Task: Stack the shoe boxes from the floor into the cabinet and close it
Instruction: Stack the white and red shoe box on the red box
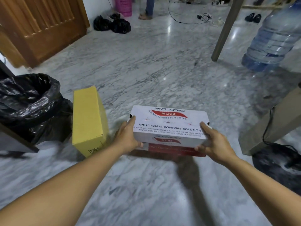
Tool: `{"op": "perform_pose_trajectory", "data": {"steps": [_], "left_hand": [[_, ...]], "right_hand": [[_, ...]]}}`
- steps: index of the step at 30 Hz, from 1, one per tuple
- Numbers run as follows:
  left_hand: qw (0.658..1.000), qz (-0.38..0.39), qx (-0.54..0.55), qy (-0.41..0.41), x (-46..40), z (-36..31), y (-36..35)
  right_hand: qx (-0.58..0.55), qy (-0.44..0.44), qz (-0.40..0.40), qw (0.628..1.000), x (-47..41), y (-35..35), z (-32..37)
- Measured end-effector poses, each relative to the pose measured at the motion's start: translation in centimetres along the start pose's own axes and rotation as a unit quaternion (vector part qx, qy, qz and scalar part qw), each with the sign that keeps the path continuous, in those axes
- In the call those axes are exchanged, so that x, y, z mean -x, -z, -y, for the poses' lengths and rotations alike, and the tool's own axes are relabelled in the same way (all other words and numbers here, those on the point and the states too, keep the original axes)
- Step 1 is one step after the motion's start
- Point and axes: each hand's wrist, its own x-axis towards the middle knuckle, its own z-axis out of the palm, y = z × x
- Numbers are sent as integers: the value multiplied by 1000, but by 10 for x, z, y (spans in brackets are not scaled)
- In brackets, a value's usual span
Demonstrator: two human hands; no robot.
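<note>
A white and red shoe box point(169, 126) with printed lettering lies flat low over the marble floor in the middle of the head view. My left hand point(127, 137) grips its left end, thumb under the near edge and fingers up the side. My right hand point(213, 142) grips its right end the same way. A plain yellow cardboard shoe box point(88, 118) stands on its side on the floor just left of my left hand. No cabinet shows plainly in this view.
A bin lined with a black bag point(31, 101) stands at the left. A large clear water bottle point(275, 35) and table legs point(226, 28) are at the right. A wooden door point(42, 25), black bags point(112, 24) and a person's feet point(145, 16) lie farther back.
</note>
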Motion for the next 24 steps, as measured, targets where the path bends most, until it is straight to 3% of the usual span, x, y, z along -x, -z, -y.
{"op": "perform_pose_trajectory", "data": {"steps": [11, 24], "left_hand": [[992, -122, -9, -14, 19, -48, 117], [979, -183, -23, 82, 102, 2, 219]], "right_hand": [[-13, 109, -27, 994, -24, 105, 111], [25, 233, 40, 971, -21, 101, 238]]}}
